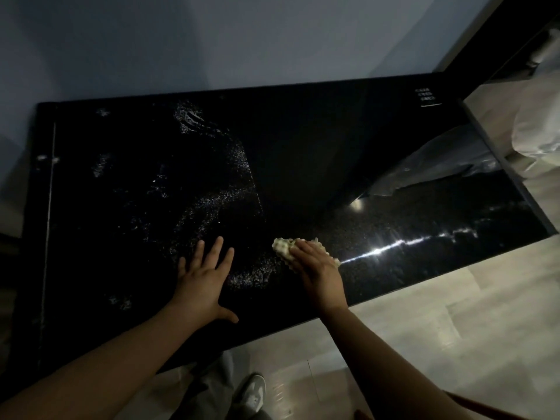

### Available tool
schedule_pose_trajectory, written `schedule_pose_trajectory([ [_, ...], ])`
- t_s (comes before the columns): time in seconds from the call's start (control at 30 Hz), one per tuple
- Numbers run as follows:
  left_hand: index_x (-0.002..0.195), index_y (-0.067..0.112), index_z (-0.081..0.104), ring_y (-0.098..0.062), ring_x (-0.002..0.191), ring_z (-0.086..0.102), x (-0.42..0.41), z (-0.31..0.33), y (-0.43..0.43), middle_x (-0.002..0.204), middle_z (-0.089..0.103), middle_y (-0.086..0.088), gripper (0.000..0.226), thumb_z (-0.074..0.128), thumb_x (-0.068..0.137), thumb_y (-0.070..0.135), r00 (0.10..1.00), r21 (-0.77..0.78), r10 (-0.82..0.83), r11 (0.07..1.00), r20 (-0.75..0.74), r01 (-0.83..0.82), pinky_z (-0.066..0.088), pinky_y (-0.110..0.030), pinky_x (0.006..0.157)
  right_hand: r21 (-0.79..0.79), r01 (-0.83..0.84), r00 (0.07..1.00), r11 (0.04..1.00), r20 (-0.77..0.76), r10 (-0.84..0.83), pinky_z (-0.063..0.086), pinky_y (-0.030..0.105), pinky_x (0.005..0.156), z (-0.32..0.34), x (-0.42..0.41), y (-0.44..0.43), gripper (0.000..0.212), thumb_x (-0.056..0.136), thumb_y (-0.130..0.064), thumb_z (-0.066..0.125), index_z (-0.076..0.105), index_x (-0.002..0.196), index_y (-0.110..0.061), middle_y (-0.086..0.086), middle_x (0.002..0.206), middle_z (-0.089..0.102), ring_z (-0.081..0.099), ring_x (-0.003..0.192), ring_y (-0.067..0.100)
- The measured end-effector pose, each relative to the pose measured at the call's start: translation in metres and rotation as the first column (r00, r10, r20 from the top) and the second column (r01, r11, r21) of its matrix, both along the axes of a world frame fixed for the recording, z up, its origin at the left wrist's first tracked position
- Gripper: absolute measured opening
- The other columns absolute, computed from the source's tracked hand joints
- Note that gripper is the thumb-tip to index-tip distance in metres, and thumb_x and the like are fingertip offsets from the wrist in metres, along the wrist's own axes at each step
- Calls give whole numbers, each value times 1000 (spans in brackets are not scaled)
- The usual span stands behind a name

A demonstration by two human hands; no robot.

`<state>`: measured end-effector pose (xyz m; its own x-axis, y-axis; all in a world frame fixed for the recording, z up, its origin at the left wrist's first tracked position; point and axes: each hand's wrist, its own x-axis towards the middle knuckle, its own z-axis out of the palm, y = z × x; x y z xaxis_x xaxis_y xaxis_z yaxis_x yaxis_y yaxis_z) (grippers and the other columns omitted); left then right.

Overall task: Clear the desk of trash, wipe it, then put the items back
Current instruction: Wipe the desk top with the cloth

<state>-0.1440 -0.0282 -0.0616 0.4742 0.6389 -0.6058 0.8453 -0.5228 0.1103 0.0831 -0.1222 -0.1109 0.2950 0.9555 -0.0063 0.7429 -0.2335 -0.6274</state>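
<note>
Near front edge of black glossy worktop: right grip lies fingers-flat over a pale checked cloth, pressing it to the surface, no curl visible round it. Left grip sits just beside, clear of the cloth, fingers spread and straight, palm down on the worktop. Speckled wet smears across the left half; white print at far right corner; grey shoe on the floor below.
</note>
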Motion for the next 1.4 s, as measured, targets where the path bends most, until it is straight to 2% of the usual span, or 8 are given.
schedule_pose_trajectory([
  [0.17, 151, 26, -13, -34, 144, -23, 3, -1, -1, 155, -32, -2, 135, 74, 58, 70, 1000, 12, 14, 1000, -2, -14, 3, -57, 117, 8, 17, 1000, 1000, 9, -17, 30, 31, 111, 0, -3, -18, 39, 92, -43, 46, 64, 123, -27, -5, 137, 55, 43, 131, 11],
  [0.5, 152, 26, -11, -33, 144, -22, 4, -1, -4, 156, -30, -1, 134, 78, 59, 63, 999, 11, 43, 999, 7, -43, 3, -57, 118, 5, 27, 1000, 1000, -11, -27, 24, 27, 110, 8, -8, -59, 33, 91, -23, 62, 63, 124, -26, -4, 137, 55, 43, 132, 15],
  [0.73, 152, 26, -10, -34, 145, -17, 7, 1, -8, 157, -26, -3, 132, 80, 61, 59, 997, 26, 73, 997, -13, -73, 7, -55, 118, -11, 24, 1000, 1000, -18, -25, 37, 36, 110, 8, -8, -89, 31, 90, -24, 64, 65, 121, -24, -4, 135, 57, 47, 130, 16],
  [0.9, 153, 22, -5, -32, 147, -8, 1, 5, -27, 160, -14, -6, 122, 73, 68, 63, 989, 119, 148, 982, 6, -148, 7, -55, 118, -56, 43, 999, 998, -20, -44, 41, 27, 103, 15, -10, -115, 33, 89, -14, 63, 67, 120, -22, -3, 131, 60, 51, 124, 16],
  [1.0, 153, 22, -2, -31, 148, -6, -8, 9, -44, 161, -11, -6, 116, 68, 72, 64, 985, 123, 167, 978, 37, -170, 8, -54, 118, -98, 70, 992, 993, -96, -79, 54, 33, 88, 18, -12, -134, 28, 92, -25, 59, 67, 119, -26, -2, 114, 68, 63, 103, 14],
  [1.1, 153, 21, 1, -32, 147, -6, -16, 15, -58, 161, -10, -6, 113, 67, 73, 65, 984, 121, 167, 977, 60, -173, 8, -55, 117, -127, 57, 986, 990, -147, -75, 56, 37, 71, 27, -14, -149, 25, 93, -30, 55, 67, 114, -29, -7, 97, 68, 64, 83, 9],
  [1.2, 153, 21, 2, -32, 147, -7, -21, 23, -66, 161, -9, -5, 112, 67, 73, 64, 981, 104, 178, 977, 74, -185, 8, -55, 117, -110, 92, 982, 990, -154, -108, 57, 36, 71, 37, -15, -154, 23, 93, -28, 57, 68, 114, -28, -10, 96, 69, 65, 82, 5],
  [1.4, 153, 20, 8, -30, 148, -3, -35, 40, -59, 161, -3, -4, 106, 65, 75, 64, 977, 84, 194, 976, 91, -201, 10, -55, 117, -103, 126, 979, 987, -146, -141, 56, 36, 74, 61, -18, -130, 35, 90, -46, 51, 67, 117, -30, -9, 98, 70, 66, 86, 6],
])
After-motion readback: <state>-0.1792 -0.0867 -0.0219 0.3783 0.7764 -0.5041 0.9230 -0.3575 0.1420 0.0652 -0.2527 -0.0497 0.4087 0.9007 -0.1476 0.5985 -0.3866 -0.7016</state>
